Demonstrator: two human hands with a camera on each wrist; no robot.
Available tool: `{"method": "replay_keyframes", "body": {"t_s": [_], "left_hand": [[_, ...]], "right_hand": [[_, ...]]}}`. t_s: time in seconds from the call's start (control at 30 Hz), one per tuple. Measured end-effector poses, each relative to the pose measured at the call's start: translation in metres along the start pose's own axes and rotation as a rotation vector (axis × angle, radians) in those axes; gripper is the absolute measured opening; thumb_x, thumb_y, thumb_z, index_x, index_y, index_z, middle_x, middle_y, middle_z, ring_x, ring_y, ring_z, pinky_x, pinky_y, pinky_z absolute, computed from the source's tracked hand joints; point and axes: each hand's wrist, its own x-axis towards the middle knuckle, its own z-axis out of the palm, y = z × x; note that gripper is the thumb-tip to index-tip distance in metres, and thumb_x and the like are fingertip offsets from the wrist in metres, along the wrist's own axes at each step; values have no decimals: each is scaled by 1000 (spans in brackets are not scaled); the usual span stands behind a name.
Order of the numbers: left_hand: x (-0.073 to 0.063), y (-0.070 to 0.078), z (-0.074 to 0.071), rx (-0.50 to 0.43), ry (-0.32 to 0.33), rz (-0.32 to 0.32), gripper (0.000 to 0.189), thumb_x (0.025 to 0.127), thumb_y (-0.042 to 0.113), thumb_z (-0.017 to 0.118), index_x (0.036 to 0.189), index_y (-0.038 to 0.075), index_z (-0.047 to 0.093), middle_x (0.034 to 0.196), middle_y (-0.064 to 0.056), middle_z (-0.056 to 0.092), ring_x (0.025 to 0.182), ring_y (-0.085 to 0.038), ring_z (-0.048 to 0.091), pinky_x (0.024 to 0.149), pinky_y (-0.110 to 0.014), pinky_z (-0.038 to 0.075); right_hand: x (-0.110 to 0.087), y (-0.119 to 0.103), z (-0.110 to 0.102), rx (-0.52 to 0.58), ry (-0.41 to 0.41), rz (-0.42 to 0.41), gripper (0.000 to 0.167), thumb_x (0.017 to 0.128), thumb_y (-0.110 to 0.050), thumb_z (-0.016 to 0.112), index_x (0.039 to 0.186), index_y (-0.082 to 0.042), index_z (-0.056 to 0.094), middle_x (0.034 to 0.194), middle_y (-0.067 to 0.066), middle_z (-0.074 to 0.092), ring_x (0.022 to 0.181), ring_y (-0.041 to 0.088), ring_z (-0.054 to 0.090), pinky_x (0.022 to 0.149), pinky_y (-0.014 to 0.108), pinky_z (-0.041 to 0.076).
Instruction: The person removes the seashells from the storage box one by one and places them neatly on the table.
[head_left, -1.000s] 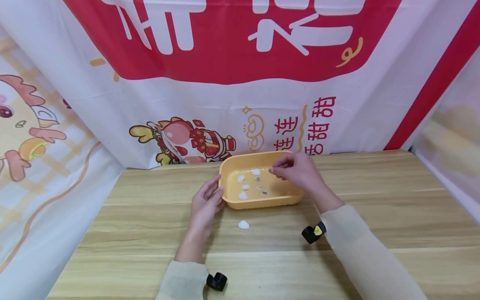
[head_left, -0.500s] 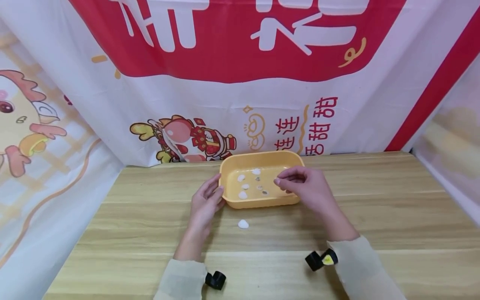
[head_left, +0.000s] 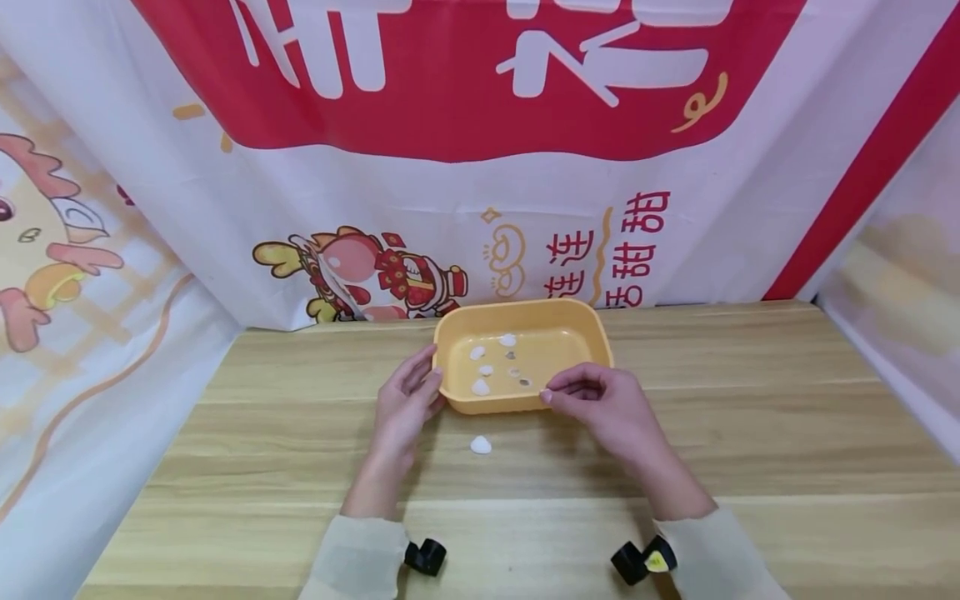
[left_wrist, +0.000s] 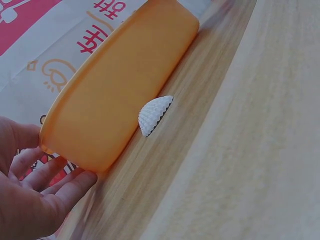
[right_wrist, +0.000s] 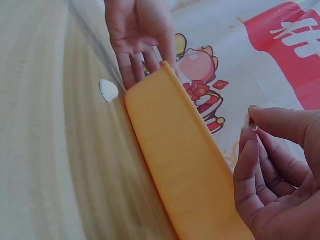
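The left hand [head_left: 400, 412] grips the near-left end of the tray [head_left: 491, 406], thumb at the rim, fingers against the outside. The right hand [head_left: 603, 408], by the tray's front right rim, pinches a tiny bit [right_wrist: 253, 124] between thumb and finger. Between the hands, four white shells [head_left: 481, 387] and three smaller, dull pieces [head_left: 525, 382] lie apart on the tray floor. One more shell [head_left: 481, 446] rests on the table [head_left: 787, 408], right of the left hand and just outside the tray. Beyond the hands, the cloth [head_left: 465, 192] bears red writing: 甜 reads clearly twice; other characters are cut off at the table's back edge. By the right wrist, a yellow label [head_left: 656, 562] is too small to read. The tray's far rim stands close to the cloth, leaving little room behind; broad table stretches from the right hand to its right edge, and from the left hand leftward.
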Motion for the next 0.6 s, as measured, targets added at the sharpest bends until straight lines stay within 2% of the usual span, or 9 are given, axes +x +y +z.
{"method": "replay_keyframes", "body": {"t_s": [0.27,0.6], "left_hand": [[1,0,1,-2,-11,12,45,109,17,63,153,28,60,165,-2,54,145,-26,58,119,-47,55],[0,-1,-2,-5,-8,12,45,109,18,63,153,28,59,165,-3,54,145,-26,58,119,-48,55]], "right_hand": [[-5,6,6,-29,-14,-32,18,89,-19,89,101,-11,79,97,5,79,86,20,68,70,24,59],[-3,12,20,-109,-4,-8,12,88,-17,91,95,-13,81,90,2,79,82,17,71,69,25,61]]}}
